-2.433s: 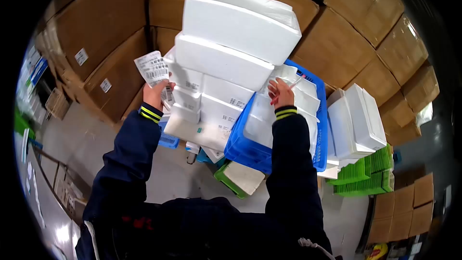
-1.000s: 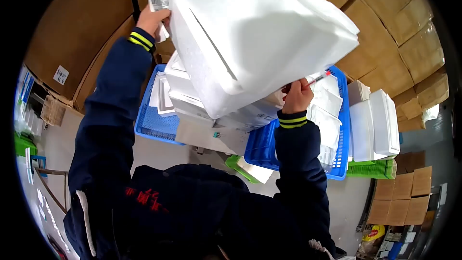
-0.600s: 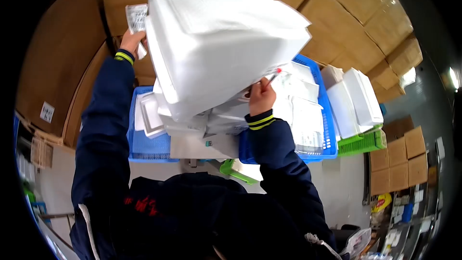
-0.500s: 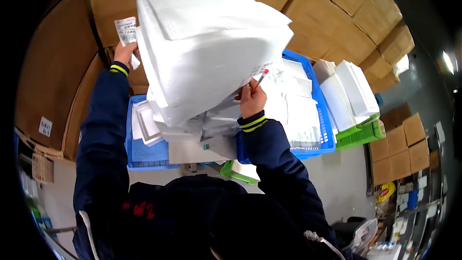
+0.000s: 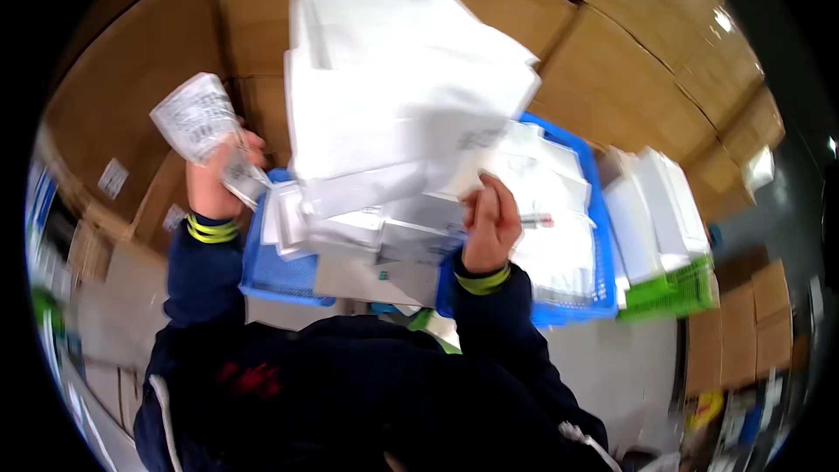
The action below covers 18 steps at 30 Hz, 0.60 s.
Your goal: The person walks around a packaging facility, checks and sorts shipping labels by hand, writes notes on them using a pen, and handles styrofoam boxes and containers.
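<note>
Pinched in my left hand (image 5: 225,170) is a printed paper label strip (image 5: 197,118), which flares up and left, blurred by motion. My right hand (image 5: 491,223) is closed, its fingers curled, with a red-ended pen (image 5: 537,220) sticking out to the right from it. Between the hands stands a large white package (image 5: 376,114), with blurred dark marks on its lower right. The right fingertips are near its lower right edge; I cannot tell whether they touch it. White boxes (image 5: 350,225) sit beneath and before the package.
To the right is a blue basket (image 5: 605,275) of white packets; at the left stands another blue basket (image 5: 284,278). A green crate (image 5: 673,290) holds white boxes. Large cardboard cartons (image 5: 297,0) wall off the back, and smaller cartons (image 5: 738,332) stand far right.
My left hand has come lower and nearer with the label strip. My right hand has moved right and down, and the pen has swung from upright to nearly level. The whole view has shifted.
</note>
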Motion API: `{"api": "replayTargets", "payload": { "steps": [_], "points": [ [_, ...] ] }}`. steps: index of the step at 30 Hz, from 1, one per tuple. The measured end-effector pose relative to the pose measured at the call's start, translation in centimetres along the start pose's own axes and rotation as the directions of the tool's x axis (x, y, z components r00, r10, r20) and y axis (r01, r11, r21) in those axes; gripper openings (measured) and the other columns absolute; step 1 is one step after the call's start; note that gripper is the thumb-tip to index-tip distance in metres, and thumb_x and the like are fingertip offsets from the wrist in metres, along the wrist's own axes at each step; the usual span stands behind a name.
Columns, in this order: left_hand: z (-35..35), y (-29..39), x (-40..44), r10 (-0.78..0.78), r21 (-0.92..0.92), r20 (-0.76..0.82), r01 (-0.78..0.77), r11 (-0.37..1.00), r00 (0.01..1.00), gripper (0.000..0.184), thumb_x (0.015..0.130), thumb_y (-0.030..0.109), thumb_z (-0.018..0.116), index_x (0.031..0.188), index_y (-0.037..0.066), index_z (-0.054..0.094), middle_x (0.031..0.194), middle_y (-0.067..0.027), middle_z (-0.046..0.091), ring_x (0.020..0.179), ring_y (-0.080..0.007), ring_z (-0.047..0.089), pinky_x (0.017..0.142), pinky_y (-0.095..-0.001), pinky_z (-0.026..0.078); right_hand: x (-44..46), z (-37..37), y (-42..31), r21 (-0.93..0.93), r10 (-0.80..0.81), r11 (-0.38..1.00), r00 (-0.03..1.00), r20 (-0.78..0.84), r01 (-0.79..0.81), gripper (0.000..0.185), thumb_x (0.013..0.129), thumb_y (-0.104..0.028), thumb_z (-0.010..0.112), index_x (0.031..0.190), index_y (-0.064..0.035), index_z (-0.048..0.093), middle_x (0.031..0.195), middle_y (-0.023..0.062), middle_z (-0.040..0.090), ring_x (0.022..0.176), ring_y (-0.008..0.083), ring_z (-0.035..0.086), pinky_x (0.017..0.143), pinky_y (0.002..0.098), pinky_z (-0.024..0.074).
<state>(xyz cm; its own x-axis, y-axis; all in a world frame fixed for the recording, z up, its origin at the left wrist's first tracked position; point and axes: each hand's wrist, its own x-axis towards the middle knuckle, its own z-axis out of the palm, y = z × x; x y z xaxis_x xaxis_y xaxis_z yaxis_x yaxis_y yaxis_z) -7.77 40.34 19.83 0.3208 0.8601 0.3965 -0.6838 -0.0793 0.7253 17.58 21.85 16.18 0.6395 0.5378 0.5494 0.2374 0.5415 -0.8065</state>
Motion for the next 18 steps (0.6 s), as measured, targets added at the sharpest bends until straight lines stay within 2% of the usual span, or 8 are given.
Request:
{"api": "replayTargets", "payload": {
  "steps": [2,5,6,7,9,12,16,18],
  "points": [
    [1.2,-0.6,-4.9,-0.085,0.154,0.104,0.068,0.986,0.991,0.020,0.079,0.009,0.056,0.093,-0.003,0.052,0.076,-0.0138,0.059,0.060,-0.0183,0.056,0.056,-0.0303,0.047,-1.7,0.7,-1.3,-0.026,0.005,1.000,0.981,0.195,0.000,0.019,0.087,-0.005,0.044,0.099,0.0046,0.054,0.073,0.0082,0.057,0.055,0.0062,0.046,0.051,0.0185,0.0384],
    [5.6,-1.7,-8.7,-0.217,0.084,0.061,0.211,0.974,0.974,0.020,0.078,0.006,0.057,0.095,-0.003,0.052,0.078,-0.0125,0.059,0.064,-0.0179,0.058,0.057,-0.0287,0.049,-3.2,1.7,-2.8,-0.045,0.135,0.991,0.879,0.457,-0.128,0.015,0.081,0.002,0.051,0.095,0.0050,0.056,0.076,0.0089,0.059,0.070,0.0118,0.057,0.060,0.0201,0.0422],
    [6.6,-2.3,-9.2,-0.248,0.043,0.028,0.247,0.968,0.968,0.020,0.078,0.005,0.058,0.095,-0.003,0.052,0.079,-0.0116,0.059,0.066,-0.0176,0.059,0.058,-0.0278,0.050,-3.0,2.2,-2.6,-0.034,0.081,0.997,0.847,0.526,-0.074,0.015,0.078,0.002,0.055,0.094,0.0036,0.056,0.076,0.0080,0.058,0.067,0.0103,0.055,0.059,0.0197,0.0408],
    [7.8,-2.2,-9.9,-0.307,0.056,-0.068,0.311,0.949,0.949,0.021,0.078,0.003,0.057,0.098,-0.004,0.052,0.082,-0.0104,0.059,0.069,-0.0170,0.059,0.061,-0.0264,0.052,-3.1,2.5,-2.3,-0.008,0.028,1.000,0.835,0.550,-0.028,0.016,0.077,0.002,0.056,0.093,0.0028,0.057,0.076,0.0076,0.058,0.065,0.0098,0.054,0.058,0.0198,0.0404],
    [8.5,-3.2,-10.9,-0.288,0.057,-0.066,0.292,0.955,0.955,0.023,0.078,0.002,0.057,0.100,-0.003,0.052,0.086,-0.0101,0.059,0.073,-0.0163,0.059,0.063,-0.0264,0.052,-3.4,3.4,-1.4,0.019,0.000,1.000,0.822,0.569,-0.013,0.019,0.074,0.002,0.060,0.093,0.0013,0.058,0.074,0.0065,0.056,0.061,0.0088,0.052,0.054,0.0194,0.0388],
    [9.1,-5.3,-12.7,-0.224,0.059,-0.086,0.229,0.972,0.971,0.030,0.076,-0.002,0.057,0.105,-0.002,0.049,0.093,-0.0094,0.057,0.080,-0.0159,0.057,0.068,-0.0261,0.047,-4.1,4.7,-0.7,0.210,0.116,0.937,0.818,0.563,-0.278,0.016,0.076,-0.002,0.063,0.087,0.0033,0.052,0.074,0.0073,0.055,0.056,0.0097,0.053,0.053,0.0208,0.0437],
    [9.0,-6.2,-14.3,-0.278,0.071,-0.076,0.284,0.956,0.958,0.034,0.075,-0.002,0.057,0.109,-0.001,0.049,0.099,-0.0085,0.057,0.088,-0.0184,0.055,0.076,-0.0301,0.045,-4.2,4.2,0.3,0.118,0.256,0.905,0.743,0.618,-0.410,0.012,0.080,-0.003,0.060,0.082,0.0050,0.051,0.067,0.0059,0.053,0.057,0.0086,0.053,0.047,0.0212,0.0453],
    [8.2,-5.6,-14.7,-0.431,0.046,-0.008,0.430,0.901,0.903,0.038,0.075,0.000,0.056,0.112,-0.001,0.047,0.102,-0.0093,0.057,0.093,-0.0187,0.055,0.080,-0.0300,0.044,-3.9,3.6,0.2,0.157,0.296,0.851,0.706,0.643,-0.500,0.015,0.082,-0.008,0.059,0.085,0.0065,0.056,0.070,0.0053,0.056,0.057,0.0074,0.050,0.052,0.0209,0.0424]
  ]
}}
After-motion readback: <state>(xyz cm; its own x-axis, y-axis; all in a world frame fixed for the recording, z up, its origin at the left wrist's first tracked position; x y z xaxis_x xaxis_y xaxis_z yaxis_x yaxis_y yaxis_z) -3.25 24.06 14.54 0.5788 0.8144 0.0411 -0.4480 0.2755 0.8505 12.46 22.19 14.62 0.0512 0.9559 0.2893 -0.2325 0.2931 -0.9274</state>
